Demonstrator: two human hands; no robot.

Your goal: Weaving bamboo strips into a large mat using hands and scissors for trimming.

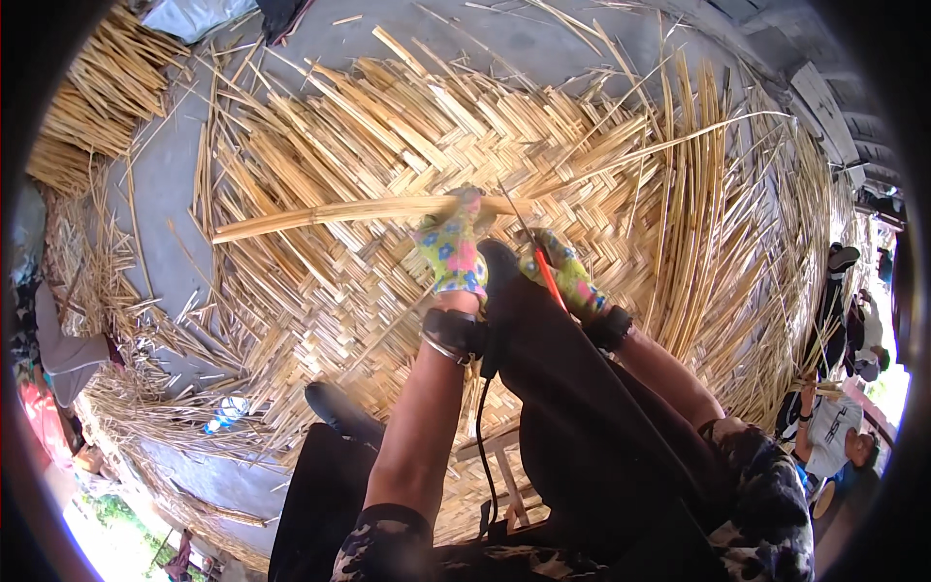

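Observation:
My left hand (454,254), in a flowered yellow-green and pink glove, is closed around a flat split reed strip (320,215). The strip reaches out to the left above a woven reed mat (364,257). My right hand (570,276), gloved alike, grips a tool with a red handle (550,279). A thin dark blade or rod rises from the handle toward the strip; its exact kind is unclear. The right fingers are partly hidden by the handle and my knee. My shoe (499,260) rests on the mat between the two hands.
Long loose reed ends fringe the mat all round. A reed bundle (107,92) lies at the far left. A crumpled blue-and-white wrapper (227,414) sits on scraps at the left. Other people are at both edges, one in a grey shirt (832,435) at the right.

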